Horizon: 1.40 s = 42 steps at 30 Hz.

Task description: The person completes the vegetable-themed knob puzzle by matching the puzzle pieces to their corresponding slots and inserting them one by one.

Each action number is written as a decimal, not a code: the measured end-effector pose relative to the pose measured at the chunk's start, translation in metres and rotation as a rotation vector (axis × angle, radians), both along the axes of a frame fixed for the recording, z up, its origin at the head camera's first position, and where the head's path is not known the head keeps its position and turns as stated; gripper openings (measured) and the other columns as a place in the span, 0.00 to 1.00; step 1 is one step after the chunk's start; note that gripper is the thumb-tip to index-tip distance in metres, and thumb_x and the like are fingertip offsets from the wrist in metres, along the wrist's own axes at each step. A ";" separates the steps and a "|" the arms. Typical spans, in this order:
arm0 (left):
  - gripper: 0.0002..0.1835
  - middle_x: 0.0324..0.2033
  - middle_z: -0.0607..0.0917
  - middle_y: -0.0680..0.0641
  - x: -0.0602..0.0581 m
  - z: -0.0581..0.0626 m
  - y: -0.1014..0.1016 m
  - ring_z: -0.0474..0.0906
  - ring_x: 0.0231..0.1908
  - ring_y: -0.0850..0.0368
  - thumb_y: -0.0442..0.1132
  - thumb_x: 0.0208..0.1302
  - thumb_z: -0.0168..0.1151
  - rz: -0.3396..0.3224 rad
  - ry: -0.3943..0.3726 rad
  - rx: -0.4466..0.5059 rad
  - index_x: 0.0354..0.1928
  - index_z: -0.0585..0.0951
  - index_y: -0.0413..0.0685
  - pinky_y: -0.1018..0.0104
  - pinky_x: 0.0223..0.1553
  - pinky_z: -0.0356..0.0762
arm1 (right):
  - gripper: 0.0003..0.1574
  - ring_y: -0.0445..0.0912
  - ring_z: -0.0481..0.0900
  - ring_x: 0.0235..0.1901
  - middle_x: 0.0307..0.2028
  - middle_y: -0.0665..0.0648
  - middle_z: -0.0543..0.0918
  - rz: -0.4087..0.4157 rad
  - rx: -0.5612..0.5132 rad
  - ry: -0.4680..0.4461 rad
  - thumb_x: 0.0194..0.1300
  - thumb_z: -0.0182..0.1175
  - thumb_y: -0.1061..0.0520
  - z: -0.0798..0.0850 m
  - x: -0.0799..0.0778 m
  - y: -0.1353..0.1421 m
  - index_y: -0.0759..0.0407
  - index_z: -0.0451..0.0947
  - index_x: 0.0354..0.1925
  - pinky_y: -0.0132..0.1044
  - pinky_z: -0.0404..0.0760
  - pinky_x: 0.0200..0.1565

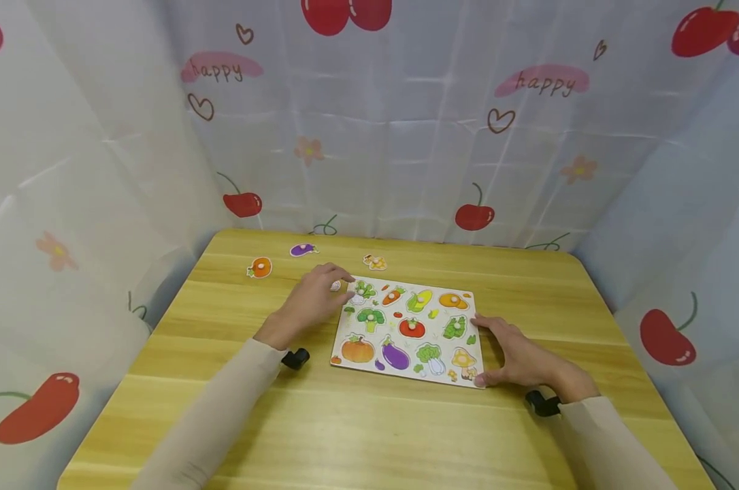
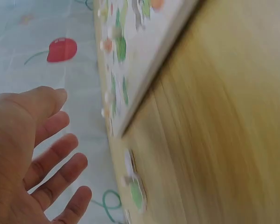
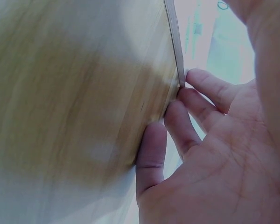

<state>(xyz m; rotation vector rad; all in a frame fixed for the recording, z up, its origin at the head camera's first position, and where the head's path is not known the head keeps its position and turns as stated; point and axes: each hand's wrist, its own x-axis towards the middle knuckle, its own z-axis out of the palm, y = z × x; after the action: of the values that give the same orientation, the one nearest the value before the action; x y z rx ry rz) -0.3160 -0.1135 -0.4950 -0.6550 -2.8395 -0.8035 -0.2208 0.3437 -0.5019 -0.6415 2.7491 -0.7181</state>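
A wooden vegetable puzzle board (image 1: 384, 374) lies flat on the table. Knobbed pieces sit in its upper rows, among them a tomato (image 1: 412, 328), a carrot (image 1: 392, 297) and a broccoli (image 1: 371, 318). In its bottom row, a pumpkin, an eggplant, a leafy green and a mushroom show without visible knobs. My left hand (image 1: 311, 299) hovers near the board's top left corner, fingers loosely bent and holding nothing in the left wrist view. My right hand (image 1: 522, 354) touches the board's right side, thumb at the lower corner; in the right wrist view its fingertips meet the edge.
Loose on the table beyond the board and left hand lie a pumpkin piece (image 1: 260, 267), an eggplant piece (image 1: 304, 250) and a mushroom piece (image 1: 375, 263). A green and white piece (image 2: 136, 193) lies beside the board, mostly hidden in the head view. Printed curtains (image 1: 394, 156) surround the table.
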 end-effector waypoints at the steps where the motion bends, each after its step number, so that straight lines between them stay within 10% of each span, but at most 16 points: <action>1: 0.19 0.67 0.90 0.45 0.000 -0.001 -0.006 0.86 0.71 0.41 0.48 0.82 0.76 0.019 0.002 0.006 0.66 0.91 0.48 0.40 0.77 0.83 | 0.78 0.75 0.68 0.81 0.85 0.75 0.68 0.000 0.001 -0.004 0.58 0.92 0.36 0.000 0.000 0.000 0.65 0.61 0.88 0.80 0.70 0.79; 10: 0.21 0.68 0.89 0.41 -0.009 -0.007 -0.052 0.85 0.70 0.37 0.46 0.79 0.79 0.133 0.054 0.025 0.66 0.90 0.45 0.38 0.76 0.83 | 0.78 0.76 0.66 0.83 0.86 0.75 0.66 0.000 0.001 -0.009 0.58 0.92 0.36 0.000 -0.002 0.001 0.65 0.60 0.88 0.81 0.68 0.80; 27: 0.38 0.80 0.72 0.27 -0.024 -0.021 -0.130 0.68 0.79 0.25 0.48 0.78 0.80 0.310 -0.078 0.073 0.82 0.78 0.41 0.26 0.82 0.70 | 0.78 0.74 0.65 0.83 0.87 0.74 0.66 -0.015 0.009 -0.033 0.59 0.91 0.35 0.001 0.001 -0.003 0.64 0.60 0.89 0.80 0.67 0.82; 42: 0.37 0.73 0.79 0.23 -0.033 -0.021 -0.151 0.72 0.73 0.21 0.48 0.79 0.77 0.285 -0.135 0.006 0.77 0.78 0.28 0.29 0.81 0.72 | 0.78 0.74 0.66 0.83 0.87 0.74 0.67 -0.006 -0.008 -0.003 0.58 0.92 0.36 -0.001 0.002 0.001 0.65 0.61 0.88 0.80 0.68 0.81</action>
<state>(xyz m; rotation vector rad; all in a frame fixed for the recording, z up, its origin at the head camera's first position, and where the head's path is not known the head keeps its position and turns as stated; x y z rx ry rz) -0.3487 -0.2642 -0.5157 -0.1930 -2.9523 -0.8332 -0.2191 0.3443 -0.5027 -0.6345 2.7480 -0.7313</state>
